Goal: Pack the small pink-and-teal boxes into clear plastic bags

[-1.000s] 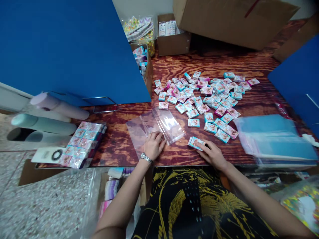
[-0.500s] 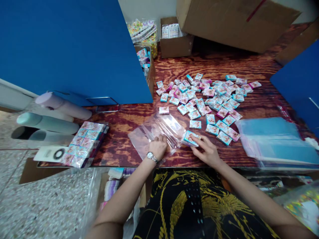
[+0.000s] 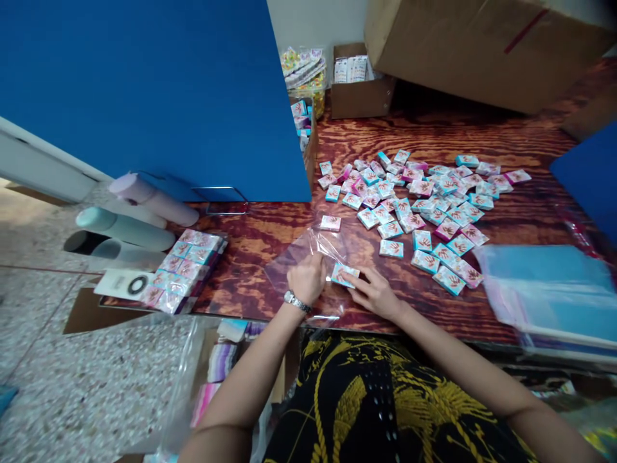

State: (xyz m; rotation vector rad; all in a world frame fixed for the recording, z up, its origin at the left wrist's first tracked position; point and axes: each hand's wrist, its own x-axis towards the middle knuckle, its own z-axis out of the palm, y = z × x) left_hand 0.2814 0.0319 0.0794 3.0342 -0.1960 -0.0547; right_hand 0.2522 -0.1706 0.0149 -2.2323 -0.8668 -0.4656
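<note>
Seen from above, near the front edge of a wooden table (image 3: pixel 270 238): left hand (image 3: pixel 304 278) pinching the mouth of a clear plastic bag (image 3: pixel 308 254), right hand (image 3: pixel 373 292) gripping a small blue-and-pink packet (image 3: pixel 344 274) right at that opening. Judged as the bagging step, with the packet at the mouth but apparently not yet inside. Next move likely needing the mouth kept spread and the packet slid in flat. Toward the far right of the table, a loose scatter of like packets (image 3: pixel 424 199); at the left front corner, a bagged bundle of packets (image 3: pixel 186 270); at the right edge, a stack of clear bags (image 3: pixel 549 296).
</note>
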